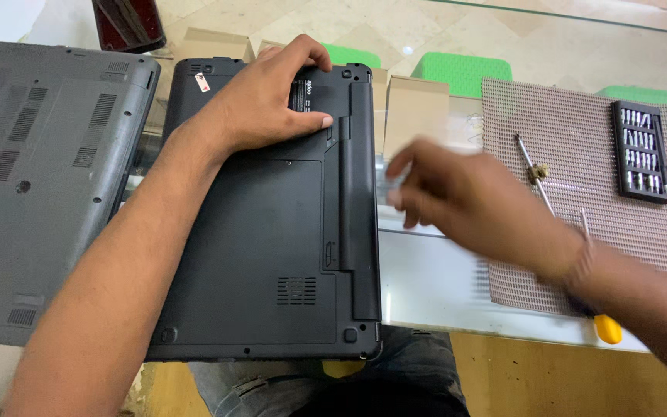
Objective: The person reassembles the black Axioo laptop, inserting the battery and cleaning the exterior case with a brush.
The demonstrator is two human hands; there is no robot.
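Note:
A black laptop (264, 232) lies upside down on the glass table, its long battery (360, 201) along the right edge. My left hand (272, 100) rests flat on the laptop's far end, thumb pressing near the battery latch, fingers curled over the far edge. My right hand (465, 201) hovers blurred just right of the laptop above the table, fingers loosely apart and pointing left; it seems to hold nothing. A screwdriver (538, 181) with a yellow handle end (607, 330) lies on the mesh mat, partly under my right wrist.
A grey laptop (40, 185) lies upside down at the left. A beige mesh mat (580, 123) at the right carries a black case of screwdriver bits (642, 150). Cardboard boxes (414, 108) and green stools (461, 73) show through the glass table (434, 286). A dark red object (129, 23) stands far left.

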